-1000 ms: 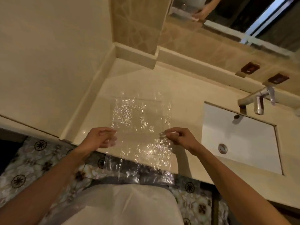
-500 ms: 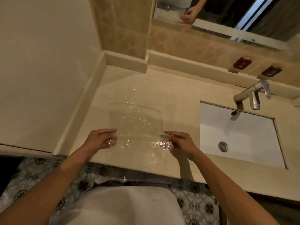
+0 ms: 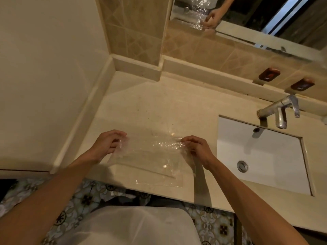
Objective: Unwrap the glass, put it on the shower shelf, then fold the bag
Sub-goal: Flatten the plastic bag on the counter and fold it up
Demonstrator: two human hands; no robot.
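Note:
A clear, crinkled plastic bag [image 3: 150, 160] lies flat on the beige countertop [image 3: 155, 106], its near edge at the counter's front. My left hand [image 3: 108, 144] pinches the bag's far left corner. My right hand [image 3: 196, 147] pinches the far right corner. The far part of the bag is doubled over toward me along the line between my hands. No glass and no shower shelf are in view.
A white rectangular sink [image 3: 260, 156] with a metal tap [image 3: 277, 112] sits to the right. A wall [image 3: 44, 76] bounds the counter on the left. A mirror [image 3: 247, 18] at the back reflects a hand and the bag. Patterned floor tiles [image 3: 85, 197] show below.
The bag was held up spread between both hands; it has come down onto the counter and its far edge has been brought toward me. The camera has tilted further down.

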